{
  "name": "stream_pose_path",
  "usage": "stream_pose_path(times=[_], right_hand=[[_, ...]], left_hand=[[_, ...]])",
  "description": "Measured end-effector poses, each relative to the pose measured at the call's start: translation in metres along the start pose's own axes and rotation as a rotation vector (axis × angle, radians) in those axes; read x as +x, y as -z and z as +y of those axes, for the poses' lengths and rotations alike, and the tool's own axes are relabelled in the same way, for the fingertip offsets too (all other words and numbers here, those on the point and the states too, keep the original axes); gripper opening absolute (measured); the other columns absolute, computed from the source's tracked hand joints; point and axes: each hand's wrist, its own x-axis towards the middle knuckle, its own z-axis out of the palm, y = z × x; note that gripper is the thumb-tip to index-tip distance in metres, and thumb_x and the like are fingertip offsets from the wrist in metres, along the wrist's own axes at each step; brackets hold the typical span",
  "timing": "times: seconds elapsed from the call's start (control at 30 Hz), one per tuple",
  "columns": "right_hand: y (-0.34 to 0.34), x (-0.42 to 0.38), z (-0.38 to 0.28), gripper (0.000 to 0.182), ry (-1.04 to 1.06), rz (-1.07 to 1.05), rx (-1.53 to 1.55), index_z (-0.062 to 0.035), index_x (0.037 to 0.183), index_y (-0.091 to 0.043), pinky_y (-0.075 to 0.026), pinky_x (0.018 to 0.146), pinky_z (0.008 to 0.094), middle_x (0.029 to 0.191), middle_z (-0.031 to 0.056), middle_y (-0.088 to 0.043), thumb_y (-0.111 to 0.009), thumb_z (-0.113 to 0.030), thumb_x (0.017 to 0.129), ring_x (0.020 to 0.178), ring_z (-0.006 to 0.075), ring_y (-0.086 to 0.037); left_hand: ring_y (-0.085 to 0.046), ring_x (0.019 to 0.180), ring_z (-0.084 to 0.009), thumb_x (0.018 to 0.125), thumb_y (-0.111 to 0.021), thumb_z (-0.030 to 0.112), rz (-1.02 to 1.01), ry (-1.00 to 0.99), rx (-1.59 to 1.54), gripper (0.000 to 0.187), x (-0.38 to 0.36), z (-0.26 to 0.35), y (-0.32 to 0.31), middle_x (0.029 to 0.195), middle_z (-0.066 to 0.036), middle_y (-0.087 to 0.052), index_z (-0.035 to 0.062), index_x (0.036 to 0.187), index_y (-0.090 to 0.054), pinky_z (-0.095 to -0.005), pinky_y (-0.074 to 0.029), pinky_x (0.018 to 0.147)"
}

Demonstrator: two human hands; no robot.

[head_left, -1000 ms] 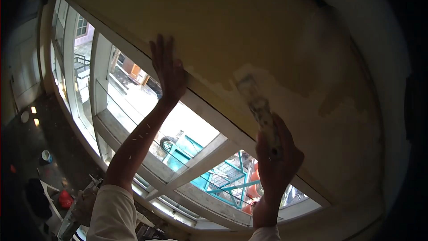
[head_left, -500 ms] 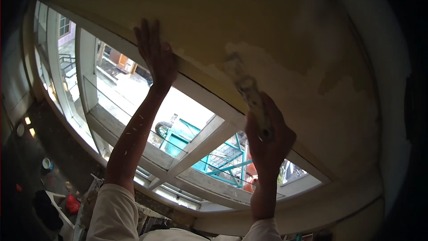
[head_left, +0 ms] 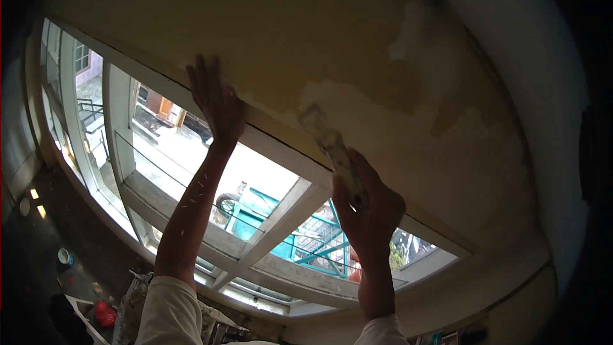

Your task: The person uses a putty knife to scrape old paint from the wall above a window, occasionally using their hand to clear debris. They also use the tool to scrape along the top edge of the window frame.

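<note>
My left hand (head_left: 218, 103) rests against the yellowish wall (head_left: 274, 32) just above the window frame, its fingers stretched out and holding nothing. My right hand (head_left: 375, 207) is wrapped round the handle of a paintbrush (head_left: 337, 156), which has a hole near the handle's end. The brush head points up and left, at the lower edge of a pale, wet-looking patch (head_left: 364, 105) on the wall. Its tip is somewhat blurred. Pale flecks dot my left forearm.
Below the wall runs a white window frame (head_left: 274, 217), with a turquoise cart (head_left: 252, 220) visible outside. On the dark floor at lower left are a small can (head_left: 65, 257) and a red plastic bag (head_left: 105, 314).
The paintbrush and my right hand have shifted down and left in view. My left hand, still flat on the wall, also appears lower as the whole view shifts slightly.
</note>
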Motion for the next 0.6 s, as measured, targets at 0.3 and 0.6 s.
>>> stream_pose_path(times=[0.3, 0.6], right_hand=[[-0.002, -0.003, 0.000, 0.041, -0.103, -0.039, -0.017, -0.0126, 0.111, -0.064, -0.052, 0.072, 0.0359, 0.094, 0.0094, -0.066, -0.072, -0.023, 0.072, 0.079, 0.0245, -0.066], [-0.002, 0.003, -0.009, 0.039, -0.009, 0.026, -0.032, -0.0067, 0.109, -0.064, -0.052, 0.072, 0.0330, 0.092, 0.0127, -0.067, -0.073, -0.021, 0.074, 0.077, 0.0248, -0.067]], left_hand=[[-0.015, 0.137, -0.0406, 0.098, -0.019, 0.047, -0.013, 0.003, 0.014, 0.059, -0.001, 0.000, 0.001, 0.147, -0.019, -0.025, 0.0067, 0.139, -0.034, -0.0540, -0.016, 0.108], [-0.015, 0.137, -0.0418, 0.098, -0.018, 0.046, -0.023, 0.023, 0.009, 0.059, -0.001, 0.000, 0.002, 0.147, -0.019, -0.025, 0.0065, 0.139, -0.035, -0.0539, -0.016, 0.108]])
